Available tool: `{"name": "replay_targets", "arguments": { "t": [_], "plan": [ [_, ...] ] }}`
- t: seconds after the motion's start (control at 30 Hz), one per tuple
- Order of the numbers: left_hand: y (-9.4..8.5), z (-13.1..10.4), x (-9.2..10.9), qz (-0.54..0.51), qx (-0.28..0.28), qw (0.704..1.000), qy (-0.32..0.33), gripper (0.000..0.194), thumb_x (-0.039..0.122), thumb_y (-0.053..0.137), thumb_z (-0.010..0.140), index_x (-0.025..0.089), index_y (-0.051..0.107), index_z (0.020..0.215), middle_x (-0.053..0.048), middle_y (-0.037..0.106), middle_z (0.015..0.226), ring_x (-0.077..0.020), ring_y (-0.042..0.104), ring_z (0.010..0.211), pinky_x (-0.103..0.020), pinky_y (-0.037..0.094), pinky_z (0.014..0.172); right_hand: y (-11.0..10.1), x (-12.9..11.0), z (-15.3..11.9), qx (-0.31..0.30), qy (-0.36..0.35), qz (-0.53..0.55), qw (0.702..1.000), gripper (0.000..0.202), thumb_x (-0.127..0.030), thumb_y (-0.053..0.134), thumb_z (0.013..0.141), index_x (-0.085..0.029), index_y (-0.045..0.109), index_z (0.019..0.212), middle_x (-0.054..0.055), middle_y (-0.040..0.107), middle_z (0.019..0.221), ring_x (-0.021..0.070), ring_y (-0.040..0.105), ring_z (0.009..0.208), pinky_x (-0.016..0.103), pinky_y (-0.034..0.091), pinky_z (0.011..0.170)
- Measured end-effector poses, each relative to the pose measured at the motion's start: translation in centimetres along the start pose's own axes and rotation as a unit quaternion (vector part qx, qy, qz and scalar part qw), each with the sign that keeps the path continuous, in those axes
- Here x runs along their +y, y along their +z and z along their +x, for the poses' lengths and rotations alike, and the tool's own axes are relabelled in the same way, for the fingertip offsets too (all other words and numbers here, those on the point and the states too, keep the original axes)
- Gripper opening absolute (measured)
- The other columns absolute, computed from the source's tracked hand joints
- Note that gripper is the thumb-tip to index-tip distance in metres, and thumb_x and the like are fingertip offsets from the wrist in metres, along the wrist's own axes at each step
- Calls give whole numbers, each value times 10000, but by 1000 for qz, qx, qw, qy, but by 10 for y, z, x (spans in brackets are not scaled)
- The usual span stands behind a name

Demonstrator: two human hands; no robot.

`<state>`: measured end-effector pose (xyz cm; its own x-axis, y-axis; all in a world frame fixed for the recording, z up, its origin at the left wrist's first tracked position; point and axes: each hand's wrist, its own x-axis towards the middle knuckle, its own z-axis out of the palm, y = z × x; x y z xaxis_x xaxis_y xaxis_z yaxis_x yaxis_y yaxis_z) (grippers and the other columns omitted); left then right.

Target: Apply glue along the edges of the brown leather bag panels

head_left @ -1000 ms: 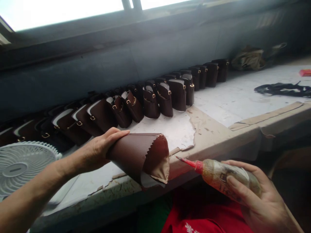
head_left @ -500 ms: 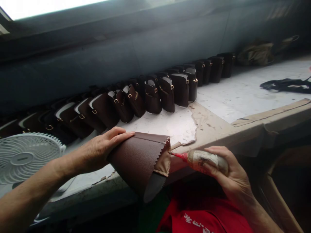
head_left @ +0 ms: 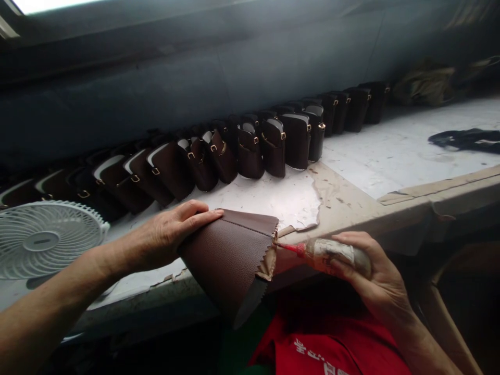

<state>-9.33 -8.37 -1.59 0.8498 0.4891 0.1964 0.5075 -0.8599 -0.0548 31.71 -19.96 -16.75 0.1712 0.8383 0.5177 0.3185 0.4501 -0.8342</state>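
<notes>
My left hand grips a brown leather bag piece by its upper side, thumb and forefinger along the top edge. The piece is tilted, its zigzag-cut open end facing right. Inside that end shows a tan lining. Wrapped around a worn glue bottle is my right hand. The bottle lies nearly level, its red nozzle pointing left with the tip at the lining's upper edge. Whether glue is coming out cannot be made out.
Behind my hands, rows of dark brown bags with gold buckles stand along the wall. A white fan sits at the left. White paper covers part of the workbench. Black straps lie at the right; red cloth is below.
The bag piece has turned slightly, so less of its lining shows. The nozzle tip stays at the open end's edge. My view has shifted a little.
</notes>
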Motion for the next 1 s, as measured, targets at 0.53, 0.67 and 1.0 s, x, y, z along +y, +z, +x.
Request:
{"name": "replay_targets", "arguments": {
  "t": [0.53, 0.67, 1.0],
  "plan": [
    [4, -3, -6, -11, 0, 1000, 5, 794, 44, 479, 969, 410, 302, 1651, -86, 598, 1373, -215, 698, 1110, -303, 620, 891, -7, -1, 2, -81, 48, 33, 995, 302, -298, 791, 944, -319, 697, 1230, 35, 656, 1221, 212, 664, 1114, 256, 551, 910],
    [5, -4, -6, -4, 1, 1000, 5, 777, 38, 453, 975, 406, 309, 1644, -87, 596, 1365, -213, 696, 1121, -312, 622, 903, -3, 4, 7, -22, 31, 17, 999, 306, -316, 815, 921, -303, 710, 1208, 42, 672, 1212, 230, 662, 1125, 286, 559, 938],
    [3, -1, 1, 13, 16, 1000, 8, 821, 10, 476, 955, 399, 286, 1653, -90, 608, 1349, -200, 704, 1079, -290, 623, 866, -12, 5, -10, -70, 75, 43, 994, 312, -320, 811, 921, -301, 714, 1217, 37, 683, 1211, 208, 702, 1066, 250, 573, 909]
  ]
}}
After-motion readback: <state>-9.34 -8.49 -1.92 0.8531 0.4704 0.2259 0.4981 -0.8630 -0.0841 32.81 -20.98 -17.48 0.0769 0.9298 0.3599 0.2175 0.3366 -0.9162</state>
